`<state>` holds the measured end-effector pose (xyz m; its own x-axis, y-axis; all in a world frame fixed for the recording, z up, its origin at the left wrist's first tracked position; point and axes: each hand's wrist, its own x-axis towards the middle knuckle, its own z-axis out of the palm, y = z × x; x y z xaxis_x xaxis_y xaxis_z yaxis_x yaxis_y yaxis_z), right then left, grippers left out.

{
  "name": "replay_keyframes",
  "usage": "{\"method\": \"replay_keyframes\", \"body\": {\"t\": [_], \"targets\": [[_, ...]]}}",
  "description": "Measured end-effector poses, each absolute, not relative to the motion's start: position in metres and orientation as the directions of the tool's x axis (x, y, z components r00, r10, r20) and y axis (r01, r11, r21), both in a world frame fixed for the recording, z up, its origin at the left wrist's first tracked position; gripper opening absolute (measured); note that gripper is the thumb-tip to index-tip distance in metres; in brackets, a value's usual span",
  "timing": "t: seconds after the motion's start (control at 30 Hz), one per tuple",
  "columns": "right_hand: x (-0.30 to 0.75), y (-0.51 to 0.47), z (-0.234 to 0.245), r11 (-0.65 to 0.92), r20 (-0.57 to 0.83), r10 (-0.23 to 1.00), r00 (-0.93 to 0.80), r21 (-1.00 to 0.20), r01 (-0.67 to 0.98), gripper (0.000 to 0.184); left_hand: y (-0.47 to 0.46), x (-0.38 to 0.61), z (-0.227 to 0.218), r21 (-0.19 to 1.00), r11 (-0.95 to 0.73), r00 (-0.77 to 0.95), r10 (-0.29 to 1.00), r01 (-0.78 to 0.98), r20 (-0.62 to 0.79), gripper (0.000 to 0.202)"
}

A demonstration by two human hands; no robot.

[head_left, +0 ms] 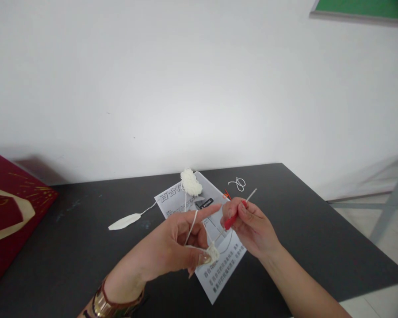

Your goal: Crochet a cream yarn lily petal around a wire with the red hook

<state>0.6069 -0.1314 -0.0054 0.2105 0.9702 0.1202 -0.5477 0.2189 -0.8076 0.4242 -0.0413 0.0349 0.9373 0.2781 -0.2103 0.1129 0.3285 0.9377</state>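
My left hand (181, 240) pinches a small piece of cream crochet work (213, 254) between thumb and fingers, its index finger stretched out with yarn running over it. In my right hand (252, 225) is a crochet hook (232, 221) with a red grip, held closed near the fingertips. One metal end of the hook points down to the crochet piece; the other sticks up to the right. Behind the hands, a skein of cream yarn (191, 182) rests on a printed sheet (215, 282), its strand leading down toward my left hand.
A finished-looking white leaf-shaped crochet piece (124, 221) with a yarn tail lies left of the sheet. A loop of white yarn (240, 183) and a small orange-red item (227, 194) are at the back right. A red gift bag (6, 247) stands on the left of the black table (311, 238), against the wall.
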Motion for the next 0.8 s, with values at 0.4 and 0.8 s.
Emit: {"method": "replay_keyframes", "body": {"t": [0.4, 0.8], "targets": [[0.615, -0.134, 0.003, 0.269, 0.192, 0.954, 0.228, -0.884, -0.382, 0.024, -0.039, 0.422, 0.043, 0.931, 0.303, 0.938, 0.212, 0.205, -0.275, 0.074], [0.621, -0.139, 0.008, 0.346, 0.295, 0.926, 0.236, -0.912, -0.218, 0.023, -0.038, 0.424, 0.041, 0.934, 0.288, 0.936, 0.215, 0.213, -0.279, 0.073]]}}
